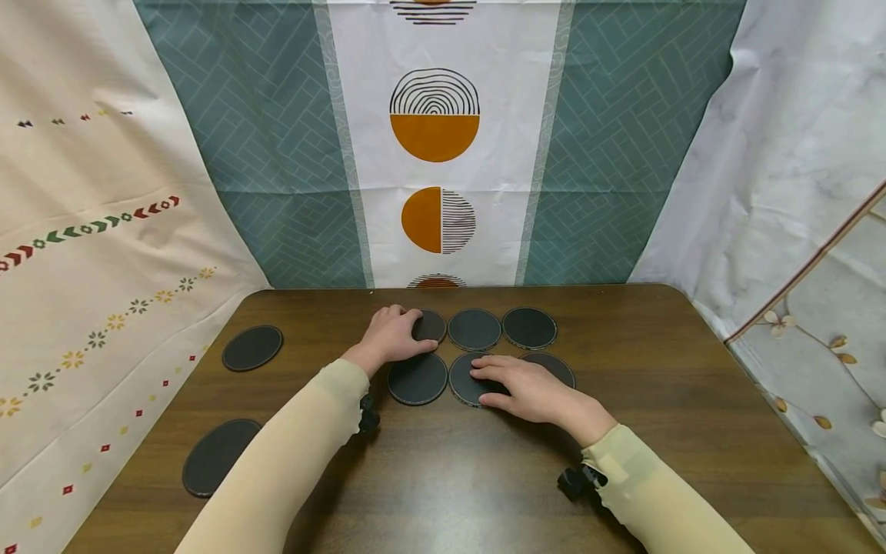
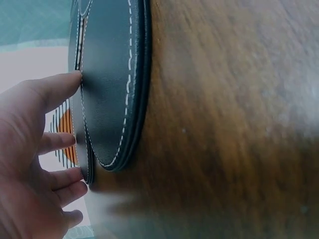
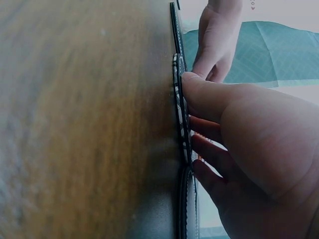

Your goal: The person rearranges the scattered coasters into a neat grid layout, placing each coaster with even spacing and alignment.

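My left hand [image 1: 391, 336] spreads its fingers about the back left coaster [image 1: 431, 328], a flat round dark disc. In the left wrist view the thumb is extended, its tip close over the seam between that disc and the stitched front left coaster [image 2: 107, 89]. The other fingertips reach the back disc's edge. My right hand [image 1: 531, 390] lies with its fingers over the front middle coaster [image 1: 461, 381]. Seen from the right wrist, thumb and fingertips rest along this coaster, whose rim [image 3: 178, 107] has a black and white pattern.
Beside these lie the back middle coaster [image 1: 474, 329], the back right coaster [image 1: 529, 328] and the front right coaster [image 1: 554, 368], partly covered by my right hand. Two more dark discs, one far [image 1: 252, 348] and one near [image 1: 218, 458], lie at the left of the wooden table [image 1: 443, 492]. Cloth hangs behind.
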Available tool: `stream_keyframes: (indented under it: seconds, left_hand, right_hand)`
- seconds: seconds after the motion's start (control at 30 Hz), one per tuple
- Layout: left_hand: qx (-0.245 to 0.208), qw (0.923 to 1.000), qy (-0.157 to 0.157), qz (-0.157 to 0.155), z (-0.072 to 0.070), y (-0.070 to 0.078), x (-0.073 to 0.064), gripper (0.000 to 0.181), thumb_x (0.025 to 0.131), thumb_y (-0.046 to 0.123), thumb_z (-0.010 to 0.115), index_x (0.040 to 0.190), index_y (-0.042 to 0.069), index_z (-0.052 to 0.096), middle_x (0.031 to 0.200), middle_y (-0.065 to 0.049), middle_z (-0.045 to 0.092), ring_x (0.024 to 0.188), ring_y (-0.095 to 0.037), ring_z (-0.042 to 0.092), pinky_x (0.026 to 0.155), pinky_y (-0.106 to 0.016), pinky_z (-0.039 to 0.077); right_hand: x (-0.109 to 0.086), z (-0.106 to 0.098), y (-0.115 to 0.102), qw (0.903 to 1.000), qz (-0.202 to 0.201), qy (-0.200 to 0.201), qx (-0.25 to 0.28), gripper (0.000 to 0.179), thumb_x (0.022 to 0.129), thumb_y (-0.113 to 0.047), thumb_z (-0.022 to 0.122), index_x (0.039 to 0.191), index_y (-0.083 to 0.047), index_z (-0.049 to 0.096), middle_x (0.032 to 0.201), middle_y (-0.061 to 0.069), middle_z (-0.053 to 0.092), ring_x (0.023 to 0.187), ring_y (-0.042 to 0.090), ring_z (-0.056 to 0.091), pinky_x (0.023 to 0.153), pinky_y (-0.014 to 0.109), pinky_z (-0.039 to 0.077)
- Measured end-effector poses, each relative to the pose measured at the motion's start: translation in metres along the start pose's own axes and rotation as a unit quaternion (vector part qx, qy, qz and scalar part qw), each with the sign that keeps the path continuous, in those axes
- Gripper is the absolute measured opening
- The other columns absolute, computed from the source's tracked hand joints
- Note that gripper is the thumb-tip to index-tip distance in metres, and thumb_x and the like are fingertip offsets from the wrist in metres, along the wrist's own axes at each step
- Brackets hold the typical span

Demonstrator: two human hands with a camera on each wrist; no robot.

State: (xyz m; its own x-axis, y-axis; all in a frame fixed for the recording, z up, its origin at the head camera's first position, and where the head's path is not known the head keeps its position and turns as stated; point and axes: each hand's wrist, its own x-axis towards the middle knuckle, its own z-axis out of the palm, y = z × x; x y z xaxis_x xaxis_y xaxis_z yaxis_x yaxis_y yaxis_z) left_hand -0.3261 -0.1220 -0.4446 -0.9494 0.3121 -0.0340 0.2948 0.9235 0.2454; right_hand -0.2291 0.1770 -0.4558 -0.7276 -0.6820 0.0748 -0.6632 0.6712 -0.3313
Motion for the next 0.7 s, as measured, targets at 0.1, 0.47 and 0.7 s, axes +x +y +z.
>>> stream_keyframes:
  seconds: [0.1, 0.47, 0.7]
  left_hand:
    - [0.0, 1.0, 0.001, 0.001, 0.0003, 0.0005, -0.0004, 0.083, 0.1, 0.06, 0.072, 0.163, 0.007, 0.055, 0.159, -0.026, 0.051, 0.144, -0.043, 0.044, 0.129, -0.057, 0.029]
    - [-0.001, 1.0, -0.005, 0.004, -0.0004, 0.0037, -0.0007, 0.082, 0.101, 0.059, 0.072, 0.164, 0.01, 0.054, 0.16, -0.026, 0.05, 0.145, -0.043, 0.043, 0.129, -0.057, 0.028]
    - [-0.003, 1.0, -0.004, 0.003, -0.0005, 0.0046, -0.0008, 0.081, 0.101, 0.058, 0.072, 0.164, 0.01, 0.054, 0.162, -0.025, 0.048, 0.146, -0.043, 0.042, 0.129, -0.058, 0.028]
  right_hand:
    - [0.0, -0.0001, 0.0001, 1.0, 0.0, -0.001, 0.0, 0.052, 0.11, -0.038, 0.071, 0.155, -0.012, 0.066, 0.167, 0.006, 0.053, 0.155, 0.032, 0.048, 0.12, 0.058, 0.045]
    - [0.0004, 0.0, 0.0007, 1.0, -0.002, 0.0, -0.001, 0.052, 0.11, -0.039, 0.071, 0.155, -0.012, 0.066, 0.167, 0.006, 0.053, 0.155, 0.032, 0.049, 0.12, 0.058, 0.045]
    - [0.0008, -0.0003, 0.0007, 1.0, -0.004, 0.002, -0.003, 0.052, 0.11, -0.039, 0.071, 0.155, -0.012, 0.066, 0.166, 0.006, 0.054, 0.155, 0.032, 0.049, 0.12, 0.057, 0.046]
